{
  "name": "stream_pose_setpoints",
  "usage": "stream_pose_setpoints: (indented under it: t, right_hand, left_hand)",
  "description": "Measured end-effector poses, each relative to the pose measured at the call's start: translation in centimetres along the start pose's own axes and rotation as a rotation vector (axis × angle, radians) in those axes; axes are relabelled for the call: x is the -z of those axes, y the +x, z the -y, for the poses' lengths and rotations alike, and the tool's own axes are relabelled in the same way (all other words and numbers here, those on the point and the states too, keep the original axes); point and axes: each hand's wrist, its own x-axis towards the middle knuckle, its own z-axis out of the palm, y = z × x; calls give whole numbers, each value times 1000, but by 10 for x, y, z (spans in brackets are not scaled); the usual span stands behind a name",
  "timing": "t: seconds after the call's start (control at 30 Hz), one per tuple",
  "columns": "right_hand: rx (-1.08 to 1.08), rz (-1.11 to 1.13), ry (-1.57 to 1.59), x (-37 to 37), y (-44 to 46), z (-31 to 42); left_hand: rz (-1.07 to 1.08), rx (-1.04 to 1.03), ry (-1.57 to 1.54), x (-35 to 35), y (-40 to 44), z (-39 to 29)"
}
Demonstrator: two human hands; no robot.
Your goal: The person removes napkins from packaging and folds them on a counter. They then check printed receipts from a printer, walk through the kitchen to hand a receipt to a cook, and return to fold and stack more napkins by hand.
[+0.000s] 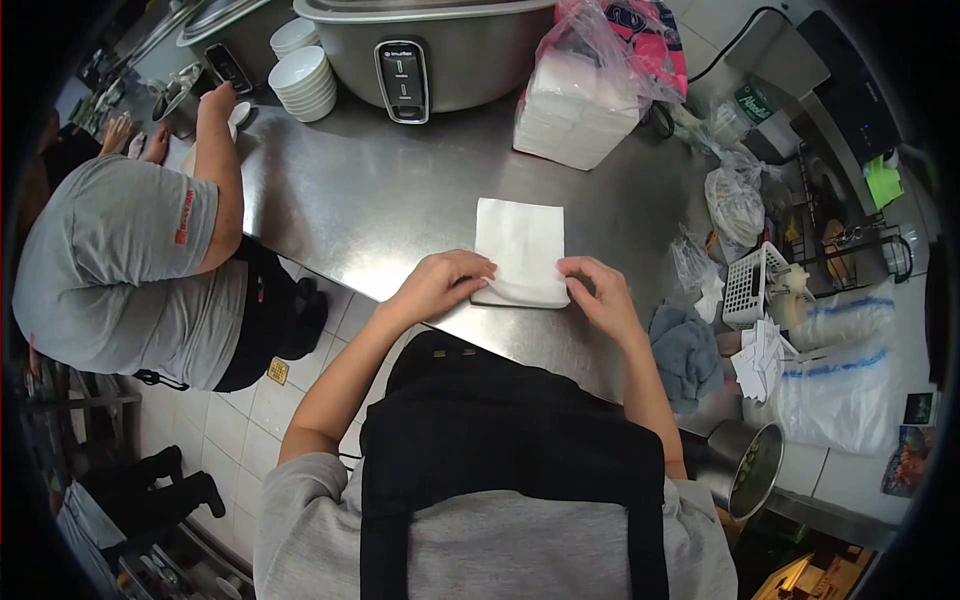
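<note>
A white paper napkin (521, 243) lies on the steel worktop in front of me, its near edge lifted and curled over. My left hand (448, 278) pinches the napkin's lower left side between thumb and fingers. At the right edge, my right hand (603, 294) has its thumb and index finger closed on the paper, the other fingers curled. Behind it stands a thick stack of white napkins (575, 112), partly covered by a clear and pink plastic bag (640, 45).
A large rice cooker (460, 60) and stacked white bowls (303, 84) stand at the back. On the right are a grey cloth (686, 355), a white basket (750, 285) and a metal pot (757, 470). A co-worker (130, 260) works on the left.
</note>
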Motion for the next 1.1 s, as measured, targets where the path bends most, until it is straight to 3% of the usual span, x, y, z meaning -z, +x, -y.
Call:
stream_pose_setpoints:
  t: [0.03, 0.1, 0.23, 0.3, 0.43, 0.53, 0.6, 0.77, 0.83, 1.1]
  right_hand:
    - [-1, 2, 1, 0, -1, -3]
    - [202, -182, 49, -2, 2, -6]
    - [218, -157, 52, -4, 3, 4]
    - [246, 0, 20, -10, 5, 5]
    - [309, 96, -143, -17, 14, 5]
    - [157, 105, -109, -18, 17, 4]
    - [3, 85, -18, -16, 18, 6]
    - [15, 48, 9, -17, 19, 0]
    - [23, 39, 26, -18, 20, 2]
    - [-2, 27, 40, -17, 21, -7]
  left_hand:
    - [-19, 30, -29, -1, 1, 1]
    - [-4, 85, -75, -1, 4, 0]
    - [31, 142, -156, 2, 6, 0]
    - [11, 137, -187, 0, 6, 2]
    - [-7, 145, -278, -3, 4, 7]
    - [53, 285, -501, 0, 1, 6]
    - [59, 233, -503, 4, 2, 13]
    - [81, 200, -475, 3, 3, 6]
    - [57, 110, -103, 5, 8, -5]
    - [38, 148, -317, 5, 14, 2]
